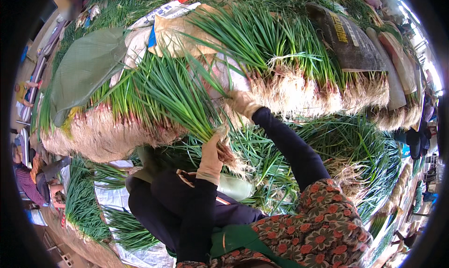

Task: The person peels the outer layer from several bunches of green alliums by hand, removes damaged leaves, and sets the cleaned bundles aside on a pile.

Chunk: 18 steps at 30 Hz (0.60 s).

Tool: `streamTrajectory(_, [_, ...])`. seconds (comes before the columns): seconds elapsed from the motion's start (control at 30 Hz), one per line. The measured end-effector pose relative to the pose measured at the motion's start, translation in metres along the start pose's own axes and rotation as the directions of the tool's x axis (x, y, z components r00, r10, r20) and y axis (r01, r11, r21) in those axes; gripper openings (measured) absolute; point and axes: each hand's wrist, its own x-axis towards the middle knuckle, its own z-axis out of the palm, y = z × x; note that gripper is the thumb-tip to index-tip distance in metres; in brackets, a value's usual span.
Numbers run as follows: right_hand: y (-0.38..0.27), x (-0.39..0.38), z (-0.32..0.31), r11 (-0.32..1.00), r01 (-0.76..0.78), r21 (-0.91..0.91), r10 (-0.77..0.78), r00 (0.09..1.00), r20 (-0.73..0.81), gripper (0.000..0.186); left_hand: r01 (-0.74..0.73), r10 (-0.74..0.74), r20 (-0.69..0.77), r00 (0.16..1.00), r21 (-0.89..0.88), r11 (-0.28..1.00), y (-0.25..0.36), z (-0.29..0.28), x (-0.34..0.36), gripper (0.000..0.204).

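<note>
Head view gives me a long stacked row of green onions (pixel 290 92) first, roots packed along its near edge and leaves pointing away. A dull green cover (pixel 89 67) drapes over the leaves toward the row's left end. White sheeting (pixel 107 195) comes next, carrying a small bundle (pixel 133 228) of onions near its middle. A dark printed sack (pixel 351 39) lies across leaves toward the row's right end; I cannot tell whether it holds anything. A tan sack (pixel 177 34) rests behind the row's middle. Just in front of the row's near edge I see the held bunch (pixel 199 121), slanting, leaves to the upper left and roots to the lower right. My left hand (pixel 209 160), gloved, is wrapped around its lower stems. My gloved right hand (pixel 243 104) sits by the row's middle, fingers curled beside a long leaf; I cannot tell whether it grips. Smallest, a pale tie (pixel 294 57) circles stems right of it.
</note>
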Motion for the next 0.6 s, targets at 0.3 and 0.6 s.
streamTrajectory(0.3, [0.022, -0.044, 0.051, 0.24, -0.155, 0.958, 0.079, 0.987, 0.139, 0.03, -0.019, 0.101, -0.245, 0.964, 0.315, 0.949, -0.024, 0.005, 0.024, 0.015])
streamTrajectory(0.6, [-0.019, -0.087, 0.041, 0.938, 0.252, 0.238, -0.188, 0.947, -0.261, 0.029, -0.044, 0.086, -0.215, 0.973, 0.192, 0.98, -0.025, 0.001, 0.022, 0.016])
